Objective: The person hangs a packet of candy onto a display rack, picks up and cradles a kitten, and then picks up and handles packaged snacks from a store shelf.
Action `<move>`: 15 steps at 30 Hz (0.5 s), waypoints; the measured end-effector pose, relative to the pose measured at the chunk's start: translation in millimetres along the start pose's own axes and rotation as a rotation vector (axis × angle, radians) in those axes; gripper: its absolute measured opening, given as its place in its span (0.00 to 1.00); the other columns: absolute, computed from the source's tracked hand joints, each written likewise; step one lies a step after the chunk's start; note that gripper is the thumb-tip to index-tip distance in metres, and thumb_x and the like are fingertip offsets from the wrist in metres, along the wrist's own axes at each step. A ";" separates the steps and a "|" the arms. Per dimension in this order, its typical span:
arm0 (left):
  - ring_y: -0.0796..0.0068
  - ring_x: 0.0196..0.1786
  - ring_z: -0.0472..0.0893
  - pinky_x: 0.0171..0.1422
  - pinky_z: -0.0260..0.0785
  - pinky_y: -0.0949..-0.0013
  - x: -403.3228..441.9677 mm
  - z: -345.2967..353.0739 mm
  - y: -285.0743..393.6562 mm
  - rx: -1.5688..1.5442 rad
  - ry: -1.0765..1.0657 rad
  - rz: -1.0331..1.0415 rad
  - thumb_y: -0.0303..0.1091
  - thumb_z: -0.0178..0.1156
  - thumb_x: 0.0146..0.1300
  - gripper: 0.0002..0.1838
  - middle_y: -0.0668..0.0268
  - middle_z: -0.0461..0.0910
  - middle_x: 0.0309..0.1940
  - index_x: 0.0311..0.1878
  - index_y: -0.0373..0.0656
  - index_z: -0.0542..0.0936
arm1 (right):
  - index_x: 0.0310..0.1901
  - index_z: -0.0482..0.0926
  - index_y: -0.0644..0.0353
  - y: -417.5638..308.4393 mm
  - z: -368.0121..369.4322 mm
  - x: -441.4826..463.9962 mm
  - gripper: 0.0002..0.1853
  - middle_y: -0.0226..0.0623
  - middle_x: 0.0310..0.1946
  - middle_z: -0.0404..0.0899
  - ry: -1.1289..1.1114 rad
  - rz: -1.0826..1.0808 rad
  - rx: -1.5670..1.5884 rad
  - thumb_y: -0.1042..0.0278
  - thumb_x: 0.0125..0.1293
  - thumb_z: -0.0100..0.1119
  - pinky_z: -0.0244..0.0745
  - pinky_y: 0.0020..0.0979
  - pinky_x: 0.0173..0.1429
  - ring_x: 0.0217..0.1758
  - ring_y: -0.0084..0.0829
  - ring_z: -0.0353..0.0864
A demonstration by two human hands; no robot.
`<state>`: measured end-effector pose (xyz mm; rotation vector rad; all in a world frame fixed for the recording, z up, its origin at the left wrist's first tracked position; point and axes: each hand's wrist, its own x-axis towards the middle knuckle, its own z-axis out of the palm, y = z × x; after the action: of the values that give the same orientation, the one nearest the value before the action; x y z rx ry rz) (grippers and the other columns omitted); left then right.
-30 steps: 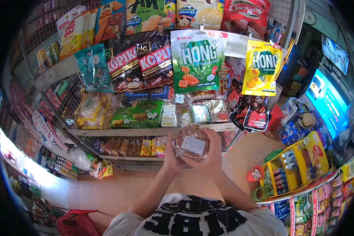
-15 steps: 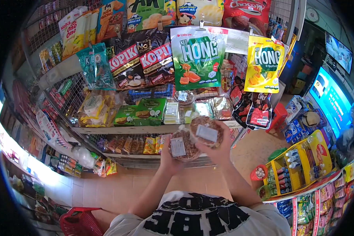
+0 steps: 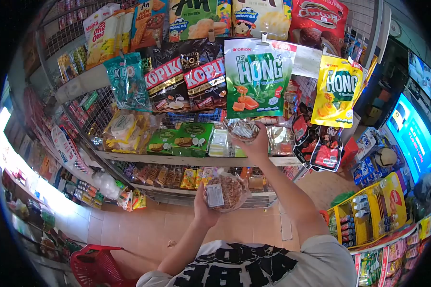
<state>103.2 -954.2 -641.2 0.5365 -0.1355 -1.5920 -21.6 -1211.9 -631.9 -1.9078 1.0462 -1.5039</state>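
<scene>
In my left hand [image 3: 206,209] is a round, flat pack of brown, grainy snack [image 3: 232,191] in clear wrap, with a white label. I hold it low in front of the shelf, fingers closed round its left edge. My right hand [image 3: 256,146] reaches to the middle shelf, its fingers round the right side of another round snack pack [image 3: 243,130] in shiny wrap. Some of those fingers are hidden. Green biscuit boxes [image 3: 192,138] stand left of that pack, with small pale packets [image 3: 219,141] between.
Above hang a green candy bag [image 3: 258,79], a yellow candy bag [image 3: 336,91] and dark coffee candy bags [image 3: 203,79]. Brown snack packets [image 3: 163,176] line the lower shelf. A red plastic basket [image 3: 93,265] sits on the floor at left; a yellow rack [image 3: 368,210] stands at right.
My right hand has moved up and away from the left, carrying its round pack to the middle shelf. The left hand still holds its pack. The view has shifted slightly.
</scene>
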 end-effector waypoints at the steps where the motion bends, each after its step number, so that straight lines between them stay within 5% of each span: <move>1: 0.51 0.71 0.76 0.77 0.66 0.39 -1.9 -3.0 2.2 -0.006 0.010 0.019 0.67 0.46 0.76 0.37 0.60 0.76 0.70 0.76 0.51 0.70 | 0.67 0.65 0.68 6.8 9.6 12.0 0.55 0.52 0.61 0.72 0.003 -0.009 0.027 0.48 0.44 0.88 0.72 0.43 0.70 0.65 0.45 0.76; 10: 0.52 0.69 0.78 0.74 0.70 0.42 -23.8 -12.9 19.9 -0.057 0.011 0.131 0.68 0.44 0.76 0.38 0.60 0.77 0.69 0.76 0.50 0.69 | 0.61 0.72 0.67 79.4 81.8 65.8 0.49 0.55 0.61 0.73 0.044 -0.109 -0.328 0.38 0.48 0.82 0.67 0.55 0.67 0.65 0.55 0.73; 12: 0.53 0.69 0.79 0.72 0.72 0.43 -26.3 -16.2 21.8 -0.066 0.018 0.126 0.68 0.44 0.76 0.38 0.60 0.77 0.69 0.76 0.50 0.69 | 0.56 0.74 0.72 120.4 103.2 60.9 0.52 0.57 0.58 0.73 0.031 -0.150 -0.790 0.25 0.49 0.74 0.70 0.54 0.65 0.64 0.55 0.73; 15: 0.53 0.68 0.80 0.70 0.74 0.45 -24.2 -21.0 24.8 -0.071 0.031 0.120 0.69 0.44 0.75 0.38 0.60 0.77 0.69 0.75 0.50 0.70 | 0.57 0.75 0.74 109.3 97.5 59.6 0.56 0.57 0.60 0.71 -0.069 -0.052 -0.715 0.19 0.51 0.67 0.68 0.54 0.66 0.66 0.54 0.70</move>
<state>134.6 -928.6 -643.6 0.4892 -0.0861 -1.4657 48.8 -1331.7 -707.5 -2.4396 1.6672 -1.1563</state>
